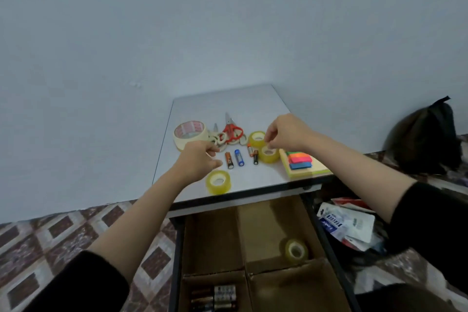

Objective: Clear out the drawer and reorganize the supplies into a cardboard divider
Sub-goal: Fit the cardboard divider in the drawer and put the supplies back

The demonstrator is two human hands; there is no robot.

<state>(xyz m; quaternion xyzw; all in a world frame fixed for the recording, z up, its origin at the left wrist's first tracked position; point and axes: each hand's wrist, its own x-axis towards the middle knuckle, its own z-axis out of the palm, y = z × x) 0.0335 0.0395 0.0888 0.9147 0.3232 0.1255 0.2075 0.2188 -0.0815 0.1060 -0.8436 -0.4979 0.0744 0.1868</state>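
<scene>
Nearest, the open dark-framed drawer (327,235) holds the brown cardboard divider (241,233). A cluster of cylindrical batteries (215,297) lies in its near-left compartment, and one yellowish clear tape roll (296,252) in the far-right.

On the white tabletop (228,106), a second yellowish tape roll (218,181) sits just below the left hand (198,161). That hand's fingers are loosely spread and hold nothing. An orange-and-black battery (229,160) and a blue battery (239,157) lie just right of its thumb.

The right hand (285,134) has curled fingertips — close together — at the rims of two more yellowish tape rolls (269,154); whether they pinch one I cannot tell.

Beyond the left fingers lie red-handled scissors (230,129) and a wide cream tape roll (190,134).
</scene>
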